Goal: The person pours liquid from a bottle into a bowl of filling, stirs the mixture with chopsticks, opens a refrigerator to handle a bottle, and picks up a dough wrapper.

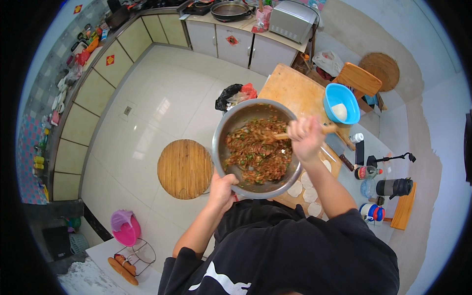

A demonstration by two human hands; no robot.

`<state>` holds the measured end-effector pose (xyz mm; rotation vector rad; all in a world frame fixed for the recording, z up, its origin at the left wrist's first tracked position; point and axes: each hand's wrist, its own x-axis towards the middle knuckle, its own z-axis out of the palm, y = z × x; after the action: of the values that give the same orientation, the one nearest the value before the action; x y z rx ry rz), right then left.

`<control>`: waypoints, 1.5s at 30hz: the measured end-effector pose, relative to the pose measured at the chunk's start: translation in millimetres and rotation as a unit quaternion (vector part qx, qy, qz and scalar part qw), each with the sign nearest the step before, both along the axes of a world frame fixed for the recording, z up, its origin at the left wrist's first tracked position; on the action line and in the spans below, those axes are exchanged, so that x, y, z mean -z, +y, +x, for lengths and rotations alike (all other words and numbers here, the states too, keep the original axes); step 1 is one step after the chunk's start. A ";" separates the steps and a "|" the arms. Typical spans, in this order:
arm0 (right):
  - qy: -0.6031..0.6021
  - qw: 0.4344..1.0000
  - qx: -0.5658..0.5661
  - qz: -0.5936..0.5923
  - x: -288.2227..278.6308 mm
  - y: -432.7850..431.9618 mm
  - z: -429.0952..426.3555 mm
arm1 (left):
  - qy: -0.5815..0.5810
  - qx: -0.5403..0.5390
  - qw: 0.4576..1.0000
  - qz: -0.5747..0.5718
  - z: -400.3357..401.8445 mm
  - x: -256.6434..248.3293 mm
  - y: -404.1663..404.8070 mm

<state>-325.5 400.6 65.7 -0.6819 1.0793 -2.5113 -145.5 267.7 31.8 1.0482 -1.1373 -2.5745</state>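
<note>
A large metal mixing bowl (pixel 218 147) holds a minced filling (pixel 258 151) with green bits in it. My left hand (pixel 222 188) grips the bowl's rim at its lower left, thumb over the edge. Above the bowl's right side, my right hand (pixel 306 138), blurred, is closed around a wooden stick (pixel 282 136), whose lower end is in the filling. Several round dough wrappers (pixel 310 195) lie on a wooden board to the right of the bowl, partly behind my right forearm.
A wooden table board (pixel 287 83) carries a blue basin (pixel 342 90) with dough. A cleaver (pixel 335 143), bottles (pixel 365 172) and a phone stand (pixel 391 158) lie to the right. At the left stands a round slatted wooden stool (pixel 184 169); a bagged bin (pixel 228 97) is beyond the bowl.
</note>
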 end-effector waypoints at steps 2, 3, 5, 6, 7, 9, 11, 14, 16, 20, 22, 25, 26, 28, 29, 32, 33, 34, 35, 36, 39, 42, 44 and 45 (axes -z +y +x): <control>-0.003 0.999 0.010 0.048 9.7 23.4 17.9 | 0.001 -0.007 1.000 0.016 2.1 1.1 -8.2; -0.003 0.998 0.002 0.060 22.6 22.4 35.5 | -0.016 -0.010 0.999 0.034 2.5 -1.3 -9.2; 0.029 0.994 -0.098 0.033 32.0 3.7 50.5 | -0.025 -0.013 0.999 0.016 -5.1 0.7 0.4; -0.017 0.997 -0.077 0.019 21.0 -15.5 52.9 | 0.011 -0.026 1.000 -0.002 -7.5 10.1 7.0; -0.065 0.996 -0.054 0.007 5.8 -33.1 47.9 | -0.002 -0.015 1.000 -0.019 -8.2 10.4 11.7; -0.044 0.999 -0.011 -0.002 -9.8 -38.9 23.4 | 0.032 0.005 0.999 -0.024 -4.2 10.9 11.3; 0.010 1.000 0.022 0.009 3.6 -10.8 2.2 | 0.037 0.002 0.999 -0.004 3.5 -2.6 3.5; -0.026 0.999 0.009 0.042 14.1 10.4 31.8 | 0.029 -0.017 0.999 0.027 2.2 4.3 2.5; 0.009 0.999 -0.043 0.030 12.8 -7.9 45.9 | 0.024 -0.040 0.999 -0.008 -6.4 8.7 11.6; -0.042 0.999 0.003 -0.008 -6.6 -18.4 2.2 | 0.006 0.007 1.000 0.024 -3.4 7.4 10.2; -0.012 1.000 0.021 -0.005 4.1 11.2 -1.6 | 0.038 -0.015 0.999 0.029 3.1 3.8 1.5; 0.018 0.999 -0.034 0.015 18.3 15.5 41.5 | 0.016 -0.020 0.999 0.030 -3.1 3.0 4.9; 0.064 0.996 -0.065 0.000 16.8 4.4 43.3 | 0.035 -0.016 0.999 -0.031 -6.9 11.2 11.1; -0.031 0.997 -0.066 -0.013 -8.9 -28.5 29.2 | 0.024 0.020 0.999 -0.033 -9.3 6.0 18.6; 0.007 0.999 -0.042 -0.012 -17.6 -36.5 10.1 | 0.024 0.056 0.998 -0.029 -10.0 3.5 19.3; 0.024 1.000 -0.012 0.010 -33.1 -15.9 -22.3 | 0.038 0.080 0.996 -0.007 0.6 -3.0 10.5; 0.003 1.000 -0.028 -0.004 -26.1 0.7 -27.2 | 0.043 0.075 0.996 -0.006 0.9 -3.4 10.4; 0.047 0.998 -0.026 0.041 -15.1 16.7 -22.9 | 0.032 0.048 0.998 0.006 1.8 -4.5 10.8; 0.055 0.997 -0.023 0.050 -11.3 20.0 -4.8 | 0.019 0.025 0.999 0.020 1.6 -4.0 10.7; 0.076 0.995 -0.059 0.033 -4.5 15.7 11.1 | 0.048 0.020 0.999 0.008 -0.3 4.3 13.4; 0.112 0.987 -0.094 0.071 -21.8 -20.0 19.0 | 0.036 0.050 0.998 -0.035 -4.1 14.2 13.7; 0.084 0.992 -0.071 0.068 -51.8 -29.4 -19.3 | 0.068 0.068 0.995 -0.039 -2.2 5.2 6.7; 0.080 0.990 -0.053 0.106 -55.9 -12.1 -31.7 | 0.066 0.057 0.996 0.006 4.2 2.2 -3.0; 0.078 0.986 -0.072 0.128 -53.5 3.4 -35.5 | 0.076 0.017 0.997 0.025 8.3 10.8 -6.9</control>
<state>-361.0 403.9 119.2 -0.8590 1.3273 -2.1781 -137.2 260.8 21.0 0.8323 -1.0668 -2.6694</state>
